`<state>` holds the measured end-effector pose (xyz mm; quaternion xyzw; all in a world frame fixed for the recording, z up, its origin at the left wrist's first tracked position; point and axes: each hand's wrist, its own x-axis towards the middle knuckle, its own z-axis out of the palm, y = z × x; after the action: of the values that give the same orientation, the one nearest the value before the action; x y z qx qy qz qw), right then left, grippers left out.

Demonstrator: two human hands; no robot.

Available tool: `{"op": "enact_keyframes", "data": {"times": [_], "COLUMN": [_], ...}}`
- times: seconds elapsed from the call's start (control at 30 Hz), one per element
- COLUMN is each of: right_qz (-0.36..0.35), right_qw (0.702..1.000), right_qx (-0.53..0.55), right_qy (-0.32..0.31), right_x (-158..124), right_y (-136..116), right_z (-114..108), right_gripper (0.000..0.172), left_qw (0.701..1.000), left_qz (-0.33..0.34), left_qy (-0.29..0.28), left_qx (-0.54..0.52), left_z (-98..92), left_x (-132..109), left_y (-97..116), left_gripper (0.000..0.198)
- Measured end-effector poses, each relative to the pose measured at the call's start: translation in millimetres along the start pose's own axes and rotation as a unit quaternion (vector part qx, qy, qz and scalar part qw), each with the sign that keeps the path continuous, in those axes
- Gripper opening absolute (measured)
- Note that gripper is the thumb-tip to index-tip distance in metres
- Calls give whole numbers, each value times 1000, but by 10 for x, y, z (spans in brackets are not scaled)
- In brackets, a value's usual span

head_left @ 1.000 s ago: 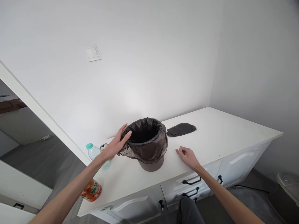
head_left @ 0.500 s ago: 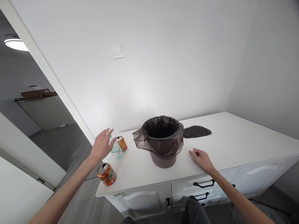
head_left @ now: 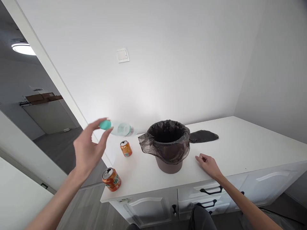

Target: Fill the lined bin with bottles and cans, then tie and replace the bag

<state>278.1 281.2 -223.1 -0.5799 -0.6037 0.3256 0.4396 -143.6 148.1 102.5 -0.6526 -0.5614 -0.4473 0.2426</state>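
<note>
My left hand (head_left: pixel 87 150) is raised above the left end of the white counter (head_left: pixel 240 150), pinching the teal cap end of a clear plastic bottle (head_left: pixel 118 128) that lies sideways in the air, pointing toward the bin. A brown bin (head_left: pixel 168 143) lined with a dark bag stands in the middle of the counter. Resting on the counter just right of the bin, my right hand (head_left: pixel 208 164) has loosely curled fingers and holds nothing.
Two orange drink cans stand on the counter's left end, one near the back (head_left: pixel 126 148) and one at the front corner (head_left: pixel 111 179). A folded dark bag (head_left: pixel 203 136) lies behind the bin to the right. Cabinet drawers with black handles (head_left: pixel 211 191) are below. An open doorway is at left.
My left hand left the bin's rim, went to the bottle by the far can and has lifted it, tipped sideways. The right hand has stayed put.
</note>
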Motion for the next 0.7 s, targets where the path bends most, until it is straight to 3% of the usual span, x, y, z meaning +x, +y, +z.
{"op": "enact_keyframes", "data": {"times": [0.07, 0.1, 0.17, 0.27, 0.43, 0.57, 0.63, 0.7], "right_qz": [1, 1, 2, 4, -7, -9, -12, -15], "right_qw": [1000, 1000, 1000, 1000, 1000, 999, 999, 999], "right_qx": [3, 4, 6, 11, 28, 42, 45, 45], "right_qy": [-2, -1, 1, 1, 6, 7, 7, 8], "right_x": [18, 28, 50, 80, 103, 91, 81, 72], "right_y": [45, 66, 100, 124, 74, -4, -38, -63], "right_z": [2, 3, 8, 14, 14, 2, -8, -17], "right_gripper": [43, 42, 42, 41, 40, 41, 41, 41], "left_qw": [994, 989, 984, 980, 944, 889, 894, 927], "left_qz": [49, 72, 105, 114, 103, 130, 119, 80], "left_qy": [90, 102, 67, -63, -256, -389, -375, -303], "left_qx": [-38, -74, -124, -151, -181, -203, -215, -207], "left_z": [-76, -75, 13, 339, 1007, 1259, 1293, 1310], "left_x": [192, 272, 383, 434, 354, 270, 263, 291], "left_y": [445, 655, 1002, 1277, 1318, 1233, 1115, 908], "left_gripper": [42, 38, 30, 27, 26, 37, 41, 43]}}
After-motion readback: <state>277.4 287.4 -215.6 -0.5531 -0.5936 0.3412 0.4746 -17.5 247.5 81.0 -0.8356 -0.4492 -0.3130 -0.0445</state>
